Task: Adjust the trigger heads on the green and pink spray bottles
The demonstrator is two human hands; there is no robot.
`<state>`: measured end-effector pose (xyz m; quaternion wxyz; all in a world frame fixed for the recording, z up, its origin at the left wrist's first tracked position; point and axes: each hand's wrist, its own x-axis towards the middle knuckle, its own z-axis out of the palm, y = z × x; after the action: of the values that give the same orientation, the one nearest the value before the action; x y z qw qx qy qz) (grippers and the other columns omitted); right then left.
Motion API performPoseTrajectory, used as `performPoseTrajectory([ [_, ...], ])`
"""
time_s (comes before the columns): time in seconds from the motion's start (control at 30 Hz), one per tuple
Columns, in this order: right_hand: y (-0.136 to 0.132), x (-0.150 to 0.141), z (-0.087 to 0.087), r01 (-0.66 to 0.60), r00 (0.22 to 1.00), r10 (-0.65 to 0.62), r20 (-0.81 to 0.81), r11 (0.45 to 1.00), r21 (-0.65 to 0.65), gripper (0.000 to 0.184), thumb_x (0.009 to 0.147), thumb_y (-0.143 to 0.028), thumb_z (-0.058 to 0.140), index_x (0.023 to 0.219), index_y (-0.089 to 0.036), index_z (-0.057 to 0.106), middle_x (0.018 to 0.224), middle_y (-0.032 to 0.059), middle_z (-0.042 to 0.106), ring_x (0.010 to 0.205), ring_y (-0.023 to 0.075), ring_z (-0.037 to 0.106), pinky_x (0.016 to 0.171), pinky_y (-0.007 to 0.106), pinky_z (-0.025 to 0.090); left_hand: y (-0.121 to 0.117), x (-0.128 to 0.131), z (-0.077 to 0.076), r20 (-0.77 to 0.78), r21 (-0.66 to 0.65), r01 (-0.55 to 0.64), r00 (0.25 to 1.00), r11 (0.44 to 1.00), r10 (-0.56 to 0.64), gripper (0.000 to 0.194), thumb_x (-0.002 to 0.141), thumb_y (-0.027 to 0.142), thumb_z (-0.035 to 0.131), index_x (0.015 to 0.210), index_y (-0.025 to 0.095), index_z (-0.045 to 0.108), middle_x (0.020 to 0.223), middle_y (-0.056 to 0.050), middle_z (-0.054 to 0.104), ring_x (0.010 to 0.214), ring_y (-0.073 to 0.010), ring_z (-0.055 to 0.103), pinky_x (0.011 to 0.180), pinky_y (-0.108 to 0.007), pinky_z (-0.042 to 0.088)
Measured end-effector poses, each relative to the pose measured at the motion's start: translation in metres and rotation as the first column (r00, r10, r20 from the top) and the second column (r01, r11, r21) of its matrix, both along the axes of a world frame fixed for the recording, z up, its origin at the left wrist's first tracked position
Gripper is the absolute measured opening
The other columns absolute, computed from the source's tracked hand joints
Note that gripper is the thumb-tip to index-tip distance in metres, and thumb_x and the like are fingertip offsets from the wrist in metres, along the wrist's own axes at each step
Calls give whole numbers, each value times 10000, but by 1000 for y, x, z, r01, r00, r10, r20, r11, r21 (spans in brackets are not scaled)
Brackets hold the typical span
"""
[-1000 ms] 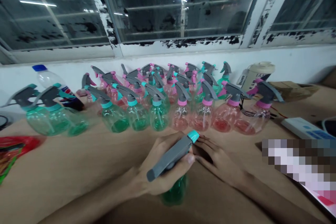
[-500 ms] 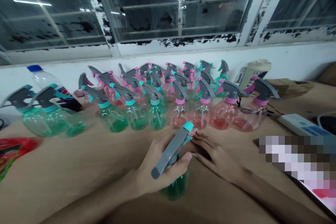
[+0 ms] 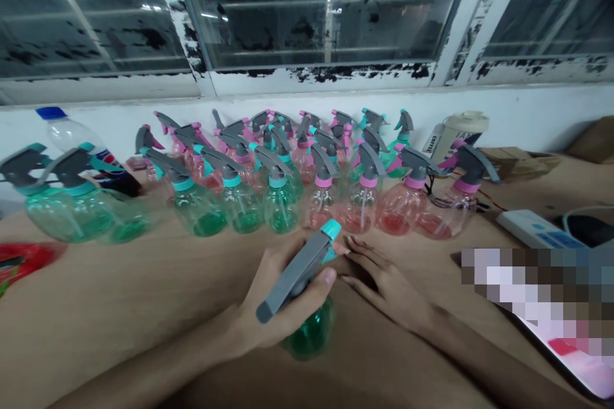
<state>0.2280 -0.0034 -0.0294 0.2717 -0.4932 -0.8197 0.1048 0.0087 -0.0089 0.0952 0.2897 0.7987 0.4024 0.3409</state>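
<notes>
My left hand [image 3: 283, 294] is wrapped around the neck of a spray bottle [image 3: 311, 332] with a green body, a grey trigger head and a turquoise nozzle. The bottle is upright near the front of the table, its nozzle pointing away to the right. The hand covers the collar and much of the trigger. My right hand [image 3: 386, 284] rests on the tabletop just right of the bottle, fingers stretched out and holding nothing; its fingertips are close to the nozzle side. Beyond both hands stands a front row of spray bottles, including a green one [image 3: 282, 217] and a pink one [image 3: 357, 217].
More spray bottles crowd behind the front row, against the wall. A cola bottle [image 3: 115, 172] stands at left above a red packet [image 3: 29, 262]. To the right are a coffee cup [image 3: 455, 134], brown cardboard [image 3: 520, 163], a white-and-blue device [image 3: 537, 230] and a partly blurred screen [image 3: 582, 370].
The whole view has shifted slightly, so everything sits a little further left and higher. Both hands keep their poses, the left still around the spray bottle.
</notes>
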Motion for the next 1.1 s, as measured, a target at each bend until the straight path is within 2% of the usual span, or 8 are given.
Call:
performPoseTrajectory([
  [0.13, -1, 0, -2, 14, 1000, -14, -11, 1000, 13, 498, 910, -412, 478, 1346, -170, 472, 1419, 111, 453, 1333, 263, 366, 1085, 478, 345, -2, 1, 2, 50, 47, 54, 997, 997, -57, 153, 766, 328, 477, 830, 236, 580, 765, -14, 630, 673, -174, 595, 652, -301, 526],
  [0.27, -1, 0, -1, 10, 1000, -10, -13, 1000, 23, 503, 920, -418, 456, 1359, -173, 452, 1422, 114, 448, 1328, 263, 373, 1074, 489, 356, -4, 1, 6, 27, 58, 94, 995, 994, -96, 102, 759, 317, 504, 791, 229, 544, 729, -2, 598, 671, -167, 585, 633, -284, 509],
  [0.5, -1, 0, 1, 1, 999, -2, 42, 1000, 26, 498, 927, -411, 445, 1345, -142, 469, 1401, 126, 471, 1319, 264, 389, 1070, 488, 363, -1, 1, -1, 90, 131, 61, 993, 989, -73, 246, 733, 314, 585, 964, 249, 528, 810, -6, 622, 688, -186, 599, 677, -330, 526],
  [0.67, -1, 1, -1, -2, 999, 0, 52, 999, 37, 513, 924, -414, 455, 1362, -147, 445, 1412, 117, 460, 1329, 252, 374, 1077, 475, 359, -2, 1, -10, 116, 215, 28, 992, 976, -54, 292, 752, 288, 597, 1031, 245, 521, 754, 17, 583, 592, -155, 548, 599, -303, 515],
  [1.1, 0, 2, -3, 4, 996, -5, 86, 1000, 18, 528, 925, -416, 451, 1359, -116, 445, 1410, 140, 457, 1320, 265, 386, 1074, 489, 362, -1, 3, -10, 150, 216, 56, 985, 975, -90, 234, 751, 219, 584, 976, 234, 519, 788, 6, 575, 715, -172, 586, 698, -318, 511],
])
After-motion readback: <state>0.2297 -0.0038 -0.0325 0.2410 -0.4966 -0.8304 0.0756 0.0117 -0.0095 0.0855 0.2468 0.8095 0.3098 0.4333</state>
